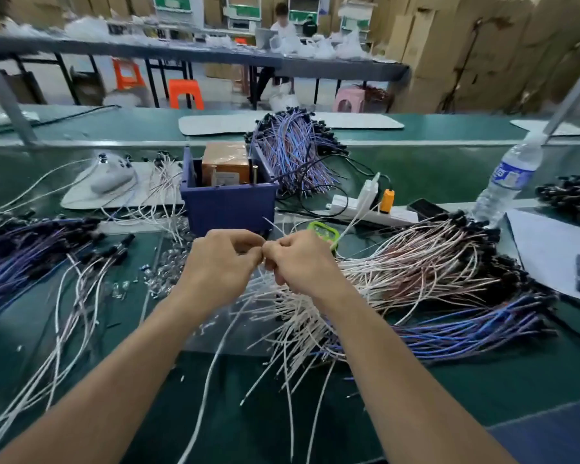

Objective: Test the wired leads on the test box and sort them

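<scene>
Your left hand (221, 259) and right hand (302, 262) meet knuckle to knuckle at the centre of the frame, just in front of the blue test box (228, 204). Both have fingers curled, pinching the upper ends of the white leads (292, 313); the fingers hide how many strands each holds. To do this step well, I would separate 1 lead from the bunch before lifting. Keep the pinch close to the tips so they do not wander, and bring both conductors to the box together, since the neighbouring strands look ready to snag. The white leads fan out from your fingers toward the lower edge of the frame, their long axis running roughly top to bottom, with the free ends pointing toward you. Once a lead is tested, the choices seem to be the pink-white pile (426, 262) at the right or the purple-blue pile (21, 252) at the left; which means pass I cannot tell.
</scene>
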### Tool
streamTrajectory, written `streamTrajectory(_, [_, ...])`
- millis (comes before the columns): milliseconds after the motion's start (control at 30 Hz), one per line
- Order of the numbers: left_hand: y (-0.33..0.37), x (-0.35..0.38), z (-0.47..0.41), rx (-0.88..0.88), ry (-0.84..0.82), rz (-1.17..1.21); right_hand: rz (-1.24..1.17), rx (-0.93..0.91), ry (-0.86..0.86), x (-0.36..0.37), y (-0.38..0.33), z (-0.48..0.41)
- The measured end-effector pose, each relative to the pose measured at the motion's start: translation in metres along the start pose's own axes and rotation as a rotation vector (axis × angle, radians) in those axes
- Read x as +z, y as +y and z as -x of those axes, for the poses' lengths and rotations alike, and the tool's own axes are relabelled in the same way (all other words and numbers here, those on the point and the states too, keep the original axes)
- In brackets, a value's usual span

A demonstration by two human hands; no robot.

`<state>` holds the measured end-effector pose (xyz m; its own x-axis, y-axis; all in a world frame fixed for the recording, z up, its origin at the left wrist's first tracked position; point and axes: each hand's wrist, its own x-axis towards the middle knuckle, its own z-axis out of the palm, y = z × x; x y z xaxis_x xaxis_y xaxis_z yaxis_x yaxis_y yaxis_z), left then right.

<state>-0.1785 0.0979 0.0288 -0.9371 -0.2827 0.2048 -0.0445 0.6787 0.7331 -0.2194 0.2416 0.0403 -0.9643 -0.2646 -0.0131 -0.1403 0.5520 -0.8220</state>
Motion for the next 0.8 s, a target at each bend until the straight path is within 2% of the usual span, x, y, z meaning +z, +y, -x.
streamTrajectory(167, [-0.027, -0.032, 0.008, -0.194, 0.221, 0.031, -0.021, -0.061, -0.171, 0.030, -0.022, -0.002])
streamTrajectory(467, [-0.093, -0.077, 0.015, -0.400, 0.344, -0.207, 0.017, -0.136, -0.366, 0.091, -0.060, -0.030])
streamTrajectory(600, [-0.120, -0.096, 0.011, -0.505, 0.406, -0.212, 0.112, -0.180, -0.412, 0.121, -0.072, -0.046])
streamTrajectory(800, [-0.147, -0.103, 0.011, -0.551, 0.453, -0.229, 0.268, -0.311, -0.453, 0.171, -0.099, -0.073])
